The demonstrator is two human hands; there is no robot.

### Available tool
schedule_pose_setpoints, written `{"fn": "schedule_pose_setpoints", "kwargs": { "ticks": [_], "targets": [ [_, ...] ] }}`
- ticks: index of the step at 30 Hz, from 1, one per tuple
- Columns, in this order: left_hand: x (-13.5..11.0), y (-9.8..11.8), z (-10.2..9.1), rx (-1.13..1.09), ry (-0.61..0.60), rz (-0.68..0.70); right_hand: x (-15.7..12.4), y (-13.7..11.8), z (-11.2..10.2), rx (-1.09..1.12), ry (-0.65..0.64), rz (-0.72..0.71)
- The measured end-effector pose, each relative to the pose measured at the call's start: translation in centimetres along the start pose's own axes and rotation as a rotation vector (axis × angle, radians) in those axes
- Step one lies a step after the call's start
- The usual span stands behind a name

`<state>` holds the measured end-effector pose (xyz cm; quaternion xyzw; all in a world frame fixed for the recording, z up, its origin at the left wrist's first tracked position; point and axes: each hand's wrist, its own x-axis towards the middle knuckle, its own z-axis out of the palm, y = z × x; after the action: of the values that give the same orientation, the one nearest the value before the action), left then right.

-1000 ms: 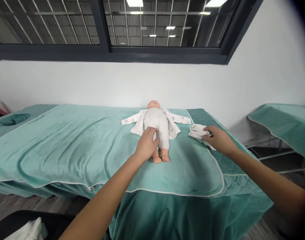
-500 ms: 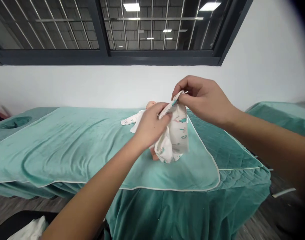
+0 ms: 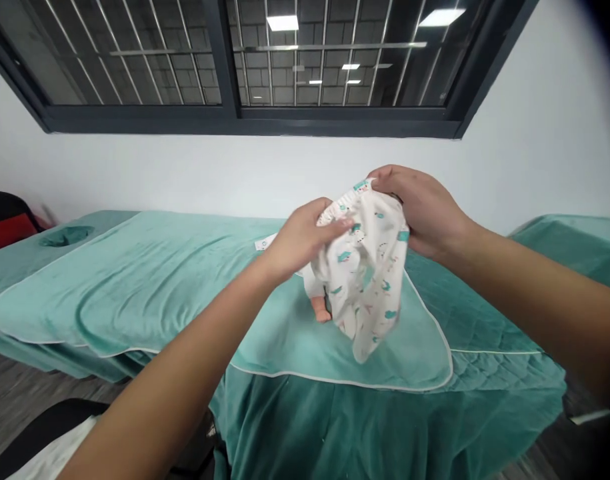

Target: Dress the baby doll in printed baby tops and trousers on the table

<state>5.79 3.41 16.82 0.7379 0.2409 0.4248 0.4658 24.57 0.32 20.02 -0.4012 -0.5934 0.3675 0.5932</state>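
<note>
A small pair of white baby trousers [image 3: 367, 277] with teal prints hangs in the air between my hands, held by its waistband. My left hand [image 3: 299, 237] is closed on the left side of the waistband. My right hand [image 3: 417, 207] is closed on the right side, slightly higher. Behind the garment lies a baby doll [image 3: 321, 303] on a teal towel [image 3: 195, 293]; only a foot, a bit of leg and a patterned sleeve end show, the rest is hidden by my hands and the trousers.
The towel covers a teal padded bed [image 3: 485, 360] that runs along a white wall under a dark-framed window [image 3: 245, 67]. A second teal bed [image 3: 579, 233] stands at the right. White cloth [image 3: 39, 460] on a dark object lies at the lower left.
One second ago my left hand touched the doll and my right hand grasped the crumpled trousers on the bed. Both hands have since lifted the garment and spread its waistband.
</note>
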Motion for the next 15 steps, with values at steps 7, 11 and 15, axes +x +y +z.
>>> {"fn": "schedule_pose_setpoints", "kwargs": {
  "ticks": [7,11,15],
  "targets": [
    [0.4,-0.5,-1.4,-0.214,-0.137,-0.184,-0.6,3.8,-2.3,-0.226,-0.514,0.292],
    [0.1,-1.5,-0.7,-0.004,-0.400,-0.251,-0.8,5.9,-1.2,0.016,-0.269,0.199],
    [0.5,-4.1,-0.9,-0.098,-0.242,-0.250,-0.6,7.2,-0.9,0.021,-0.298,0.213]
  ]
}}
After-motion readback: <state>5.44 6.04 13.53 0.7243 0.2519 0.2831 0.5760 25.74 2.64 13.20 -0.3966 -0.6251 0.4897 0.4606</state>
